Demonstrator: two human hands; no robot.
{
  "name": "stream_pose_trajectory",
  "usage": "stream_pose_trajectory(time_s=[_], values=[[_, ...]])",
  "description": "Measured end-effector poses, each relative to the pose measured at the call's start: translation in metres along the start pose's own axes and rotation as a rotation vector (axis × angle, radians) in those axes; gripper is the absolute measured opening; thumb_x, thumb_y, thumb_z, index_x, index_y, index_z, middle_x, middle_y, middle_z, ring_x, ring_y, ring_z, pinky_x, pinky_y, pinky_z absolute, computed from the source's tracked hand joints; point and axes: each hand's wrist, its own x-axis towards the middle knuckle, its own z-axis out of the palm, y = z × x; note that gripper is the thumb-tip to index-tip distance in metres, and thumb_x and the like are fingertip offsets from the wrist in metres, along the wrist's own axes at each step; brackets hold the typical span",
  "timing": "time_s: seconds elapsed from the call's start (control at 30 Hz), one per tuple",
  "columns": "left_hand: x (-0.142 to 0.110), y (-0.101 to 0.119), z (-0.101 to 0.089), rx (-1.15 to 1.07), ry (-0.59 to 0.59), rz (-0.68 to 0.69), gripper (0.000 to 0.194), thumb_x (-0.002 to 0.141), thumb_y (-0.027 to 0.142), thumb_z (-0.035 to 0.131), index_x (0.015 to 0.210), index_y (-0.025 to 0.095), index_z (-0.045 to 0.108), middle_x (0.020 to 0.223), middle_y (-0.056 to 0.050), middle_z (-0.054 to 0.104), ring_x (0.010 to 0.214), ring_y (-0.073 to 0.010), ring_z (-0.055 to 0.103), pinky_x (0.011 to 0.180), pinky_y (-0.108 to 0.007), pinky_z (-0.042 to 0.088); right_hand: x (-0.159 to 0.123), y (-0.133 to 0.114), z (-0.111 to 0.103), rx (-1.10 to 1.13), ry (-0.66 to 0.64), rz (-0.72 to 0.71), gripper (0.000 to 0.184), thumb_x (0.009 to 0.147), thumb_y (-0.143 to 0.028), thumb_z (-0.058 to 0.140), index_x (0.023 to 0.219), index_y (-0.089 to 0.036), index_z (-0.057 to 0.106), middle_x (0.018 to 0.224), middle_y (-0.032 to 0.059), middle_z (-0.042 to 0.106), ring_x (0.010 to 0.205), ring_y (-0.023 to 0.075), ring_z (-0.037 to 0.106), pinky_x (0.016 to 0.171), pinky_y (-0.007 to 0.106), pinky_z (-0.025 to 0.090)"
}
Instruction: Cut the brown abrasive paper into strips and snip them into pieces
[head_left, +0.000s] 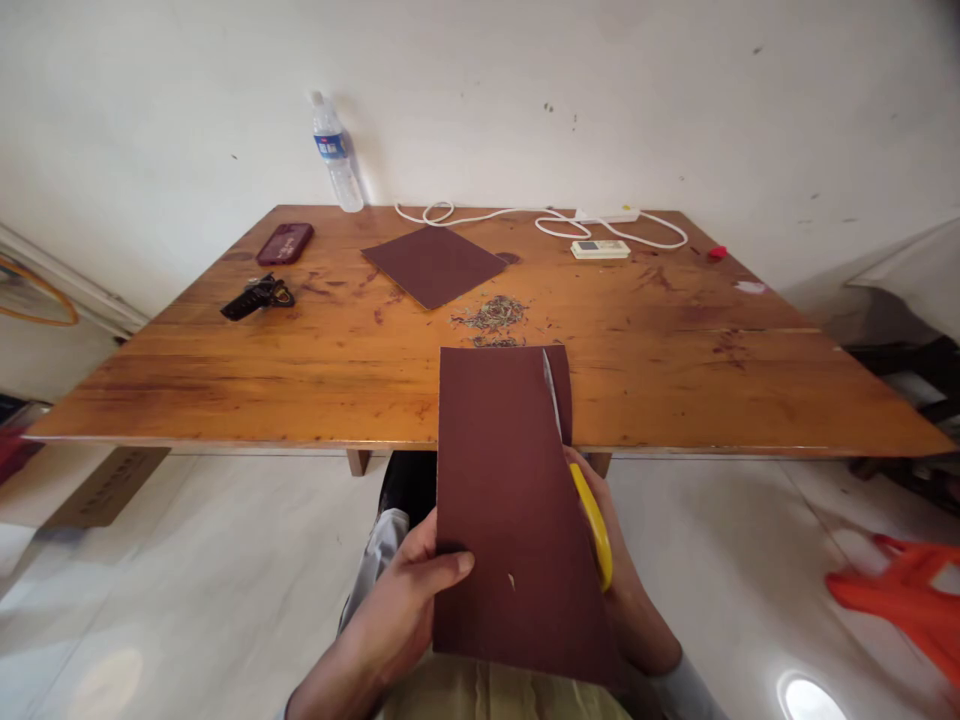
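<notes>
A dark red-brown sheet [502,500], which looks like sandpaper or card, is held up in front of the table edge. My left hand [412,590] grips its lower left side, thumb on the face and fingers behind. On the right side, my right hand [611,540] is closed round yellow-handled scissors [596,530], partly hidden behind the sheet. One blade shows over the face near the top right, with a narrow strip [561,390] of the sheet to its right. A small pale chip lies on the sheet's lower part.
On the wooden table [352,370] lie another dark red sheet [435,265], a heap of small clippings [495,313], a phone [285,244], a black strapped item [259,297], a remote control [600,249] and a white cable [487,214]. A water bottle [337,160] stands against the wall. An orange bag [900,590] is on the floor at right.
</notes>
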Motion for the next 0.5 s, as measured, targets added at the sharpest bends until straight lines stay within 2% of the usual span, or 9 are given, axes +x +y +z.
stream_pose_trajectory(time_s=[0.23,0.4,0.47,0.5], values=[[0.000,-0.001,0.000,0.007,-0.011,0.010,0.041,0.069,0.018,0.087,0.110,0.021,0.086,0.102,-0.007,0.086,0.102,-0.0315,0.078,0.095,-0.042,0.060,0.016,0.000,0.004,0.130,0.021,0.186,0.033,0.085,-0.053,0.082,0.112,-0.034,0.082,0.103,0.0054,0.086,0.108,0.0381,0.077,0.090,0.052,0.066],[0.000,0.000,0.001,0.006,-0.017,0.001,0.042,0.069,0.018,0.088,0.111,0.021,0.085,0.101,-0.008,0.086,0.099,-0.0313,0.078,0.092,-0.041,0.060,0.013,-0.008,0.010,0.139,0.037,0.191,0.030,0.088,-0.056,0.080,0.107,-0.033,0.083,0.101,0.0050,0.086,0.105,0.0368,0.078,0.088,0.049,0.067],[0.000,0.001,0.001,0.011,-0.013,0.000,0.042,0.069,0.018,0.087,0.112,0.021,0.085,0.102,-0.008,0.086,0.099,-0.0312,0.078,0.090,-0.040,0.060,0.012,-0.009,0.009,0.059,0.028,0.138,0.036,0.090,-0.057,0.079,0.119,-0.035,0.081,0.113,0.0052,0.086,0.114,0.0375,0.076,0.094,0.051,0.066],[0.000,0.001,0.002,0.015,-0.010,0.000,0.042,0.070,0.018,0.087,0.112,0.021,0.085,0.102,-0.008,0.086,0.099,-0.0312,0.078,0.091,-0.041,0.060,0.013,-0.008,0.007,0.038,0.016,0.134,0.037,0.089,-0.057,0.080,0.119,-0.036,0.081,0.113,0.0051,0.085,0.114,0.0379,0.075,0.094,0.052,0.066]])
